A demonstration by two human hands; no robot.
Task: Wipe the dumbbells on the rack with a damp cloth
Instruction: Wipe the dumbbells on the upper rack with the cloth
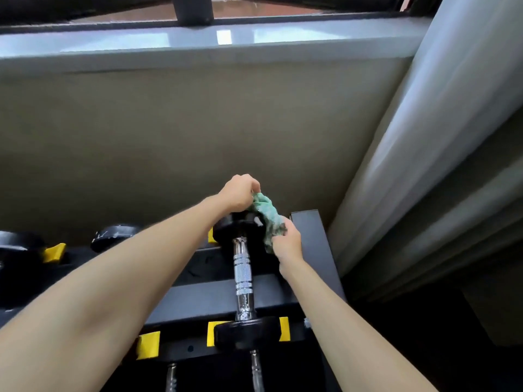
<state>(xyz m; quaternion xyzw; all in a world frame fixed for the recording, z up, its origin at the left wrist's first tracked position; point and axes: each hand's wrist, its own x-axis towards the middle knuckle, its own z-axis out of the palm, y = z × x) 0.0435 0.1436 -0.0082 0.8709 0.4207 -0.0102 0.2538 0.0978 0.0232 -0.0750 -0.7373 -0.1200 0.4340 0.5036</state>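
Forearms (93, 301) fill the bottom of my feed, both bare and cut off at the frame edge, reaching toward the far right end of the rack (215, 298). The left hand (239, 193) is curled, pinching the upper end of a crumpled green cloth (268, 216). The right hand (288, 244) has its fingers closed round the cloth's lower end. The fingertips of both hands are buried in the folds, so I cannot make them out.

The cloth drapes over the right side of the dumbbell's far head (232, 229), which the left wrist also partly covers. I cannot tell whether the cloth is wet. At left, two more dumbbell heads (116, 236) sit dim and partly behind the left arm. Two chrome handles (256, 369) on the lower tier run off the bottom edge.

The rack is black with yellow cradles (148, 345), and its end post (311, 236) stands just beside the right hand. Behind it is a beige wall (198, 137) under a pale window sill (198, 41), with a pale curtain (424, 137) hanging at right.

The dumbbell (242, 274) lies in the rightmost slot of the upper tier. Its long axis runs straight away from me toward the wall. The near head (246, 333) rests between yellow cradles on the front rail, and the knurled handle bridges to the back rail.
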